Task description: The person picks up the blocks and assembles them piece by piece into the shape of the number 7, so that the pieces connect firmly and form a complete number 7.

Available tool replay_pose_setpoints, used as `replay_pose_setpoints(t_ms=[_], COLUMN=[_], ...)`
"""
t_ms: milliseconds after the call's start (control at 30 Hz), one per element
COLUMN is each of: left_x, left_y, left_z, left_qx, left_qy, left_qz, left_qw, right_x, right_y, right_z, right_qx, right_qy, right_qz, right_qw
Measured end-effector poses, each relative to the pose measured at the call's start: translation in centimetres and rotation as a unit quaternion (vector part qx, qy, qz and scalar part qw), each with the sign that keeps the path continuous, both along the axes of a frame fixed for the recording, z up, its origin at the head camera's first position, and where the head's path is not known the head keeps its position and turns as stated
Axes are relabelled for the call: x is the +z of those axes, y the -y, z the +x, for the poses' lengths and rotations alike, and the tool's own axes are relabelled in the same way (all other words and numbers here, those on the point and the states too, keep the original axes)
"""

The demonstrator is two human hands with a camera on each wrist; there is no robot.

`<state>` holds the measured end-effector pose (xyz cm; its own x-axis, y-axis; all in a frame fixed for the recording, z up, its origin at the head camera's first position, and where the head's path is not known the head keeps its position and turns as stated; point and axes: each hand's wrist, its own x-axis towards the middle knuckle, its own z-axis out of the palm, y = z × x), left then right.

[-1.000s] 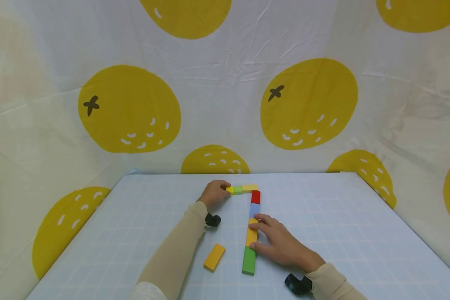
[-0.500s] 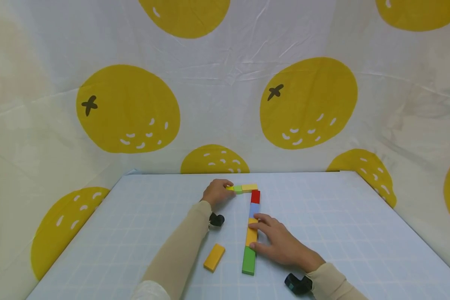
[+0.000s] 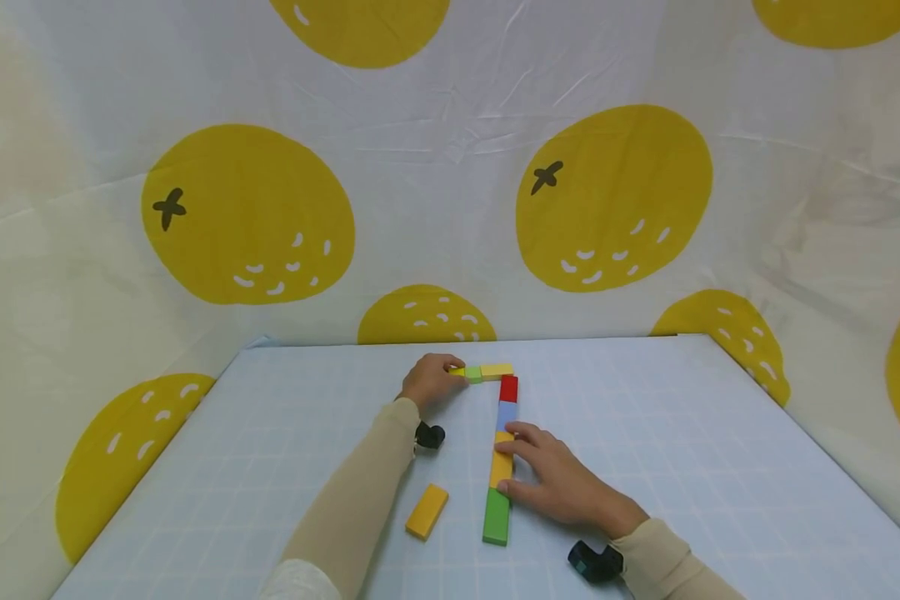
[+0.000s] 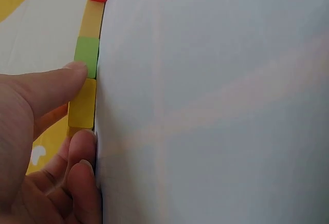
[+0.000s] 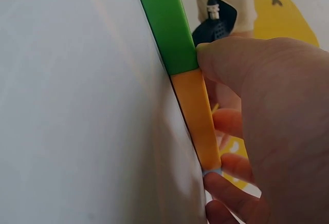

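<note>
In the head view, my left hand is at the far end, pinching a small yellow block that abuts a light green block. In the left wrist view its thumb lies by the joint between these two, and fingertips are at the yellow block's other end. A pale yellow block continues this short row. From its right end a column runs nearer: red block, blue block, orange block, green block. My right hand, fingers spread, rests thumb and fingertips along the orange block's length.
A loose orange block lies at an angle left of the column, beside the left forearm. The table has a pale blue gridded cover. Behind it hangs a white curtain printed with yellow fruit.
The left hand has shifted slightly right along the short row, covering more of the yellow block. The right hand stays on the column. The head view has tilted a little.
</note>
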<state>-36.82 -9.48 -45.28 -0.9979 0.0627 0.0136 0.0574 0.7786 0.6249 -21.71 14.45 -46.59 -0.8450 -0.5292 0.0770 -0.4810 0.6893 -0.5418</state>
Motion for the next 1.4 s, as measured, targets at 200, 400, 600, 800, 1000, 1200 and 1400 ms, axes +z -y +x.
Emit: replay_pose_setpoints(t_ms=[200,400,600,800,1000,1200,1400], left_x=[-0.1,-0.2,-0.2,-0.4,-0.5,-0.8,-0.6], left_y=[0.2,0.3,0.6,1.0,1.8,3.1,4.8], left_z=[0.0,0.3,0.9,1.1,1.6,2.4,3.7], left_qx=[0.002,0.004,0.004,-0.009,0.000,-0.023,-0.070], left_qy=[0.010,0.020,0.019,0.013,0.030,0.061,0.080], left_qz=[0.004,0.014,0.016,0.031,0.099,0.137,0.123], left_qw=[0.9999,0.9997,0.9997,0.9994,0.9946,0.9884,0.9866], right_x=[-0.1,-0.3,-0.6,-0.4,-0.2,-0.2,-0.1], right_y=[0.1,0.2,0.4,0.2,-0.1,0.0,0.2], right_z=[0.0,0.0,0.1,0.3,0.4,0.4,0.2], right_qx=[-0.001,-0.003,0.000,-0.001,-0.004,-0.007,-0.002], right_qy=[0.006,0.016,0.017,-0.001,-0.004,0.004,-0.003], right_qz=[-0.001,-0.001,0.000,0.000,-0.001,0.001,0.001], right_qw=[1.0000,0.9999,0.9998,1.0000,1.0000,1.0000,1.0000])
